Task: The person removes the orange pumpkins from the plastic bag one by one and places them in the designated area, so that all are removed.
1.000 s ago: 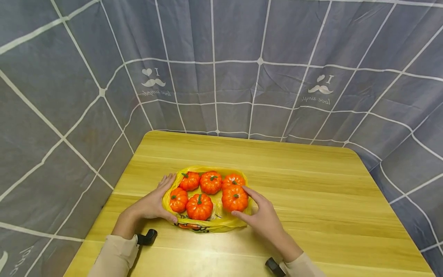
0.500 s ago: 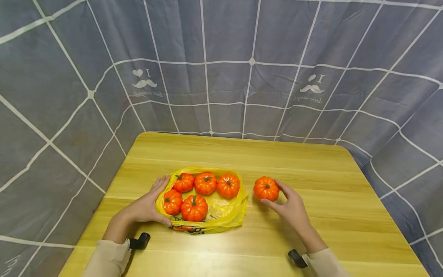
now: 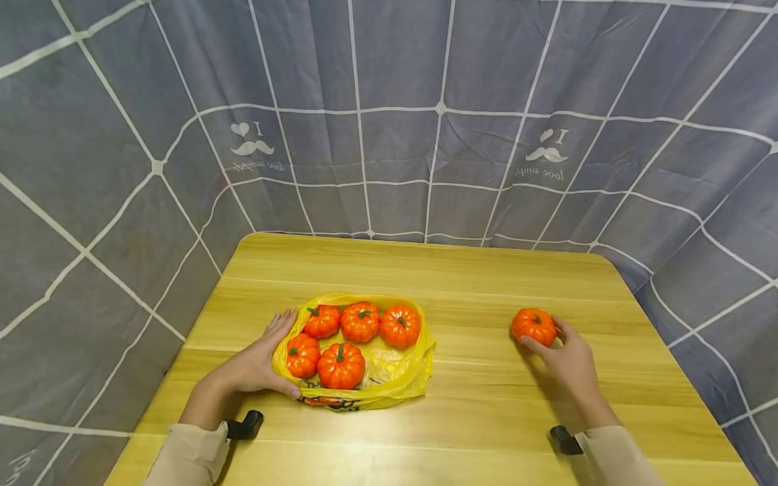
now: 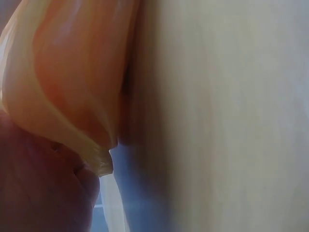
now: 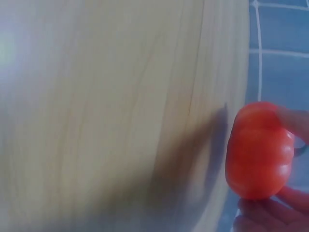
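A small orange pumpkin (image 3: 533,327) with a short green stem is held in my right hand (image 3: 570,361), thumb on its near side and fingers on the far right. In the right wrist view the pumpkin (image 5: 260,154) shows close over the table, its shadow beside it. My left hand (image 3: 260,358) grips the left end of a yellow plastic bag (image 3: 395,388), thumb along the front and fingers at the back. The bag's mouth is rolled wide. Inside sit several like pumpkins (image 3: 342,365), stems mostly up. The left wrist view shows the bag's side (image 4: 72,87) close up.
All this is on a wooden table (image 3: 462,432) with light grain. A grey curtain (image 3: 401,142) with white grid lines surrounds its back and sides. Both wrists carry black camera mounts (image 3: 246,425). Bare wood lies between bag and right hand.
My right hand has lifted one pumpkin out of the bag's right end and carried it well to the right. My left hand has stayed on the bag; the head view shifted slightly.
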The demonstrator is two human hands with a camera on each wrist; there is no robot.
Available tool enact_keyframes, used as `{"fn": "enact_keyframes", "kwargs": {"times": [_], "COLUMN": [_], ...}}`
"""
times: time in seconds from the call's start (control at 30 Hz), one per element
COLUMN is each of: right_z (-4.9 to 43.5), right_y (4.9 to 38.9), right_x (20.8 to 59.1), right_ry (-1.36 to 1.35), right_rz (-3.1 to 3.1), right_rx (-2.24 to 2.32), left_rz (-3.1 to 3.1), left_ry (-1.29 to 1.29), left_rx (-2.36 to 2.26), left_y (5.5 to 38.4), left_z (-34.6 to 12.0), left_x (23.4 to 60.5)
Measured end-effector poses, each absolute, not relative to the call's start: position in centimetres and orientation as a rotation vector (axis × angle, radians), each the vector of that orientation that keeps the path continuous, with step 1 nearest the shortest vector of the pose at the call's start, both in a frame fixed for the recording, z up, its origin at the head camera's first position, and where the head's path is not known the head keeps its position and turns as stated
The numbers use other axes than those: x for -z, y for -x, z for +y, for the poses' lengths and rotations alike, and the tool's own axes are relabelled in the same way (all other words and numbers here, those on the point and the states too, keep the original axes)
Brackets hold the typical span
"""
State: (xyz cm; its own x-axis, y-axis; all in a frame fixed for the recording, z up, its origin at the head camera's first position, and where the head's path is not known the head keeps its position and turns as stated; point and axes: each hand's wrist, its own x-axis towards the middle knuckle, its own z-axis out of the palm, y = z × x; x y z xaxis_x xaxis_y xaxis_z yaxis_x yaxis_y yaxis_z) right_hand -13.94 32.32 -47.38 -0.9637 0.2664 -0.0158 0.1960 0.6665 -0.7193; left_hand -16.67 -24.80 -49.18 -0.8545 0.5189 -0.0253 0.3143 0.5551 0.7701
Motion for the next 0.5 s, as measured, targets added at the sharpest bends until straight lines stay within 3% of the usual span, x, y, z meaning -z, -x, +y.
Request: {"fn": "enact_keyframes", "kwargs": {"times": [0.5], "right_z": [34.0], "right_y": [14.0], "right_x": [47.9], "right_ry": [0.449], "right_rz": [-2.848], "right_rx": [-1.133], "left_rz": [2.555], "left_ry": [-0.684], "left_rx": [-1.165], "left_y": [16.8], "left_z": [-24.7], "left_x": [49.4]}}
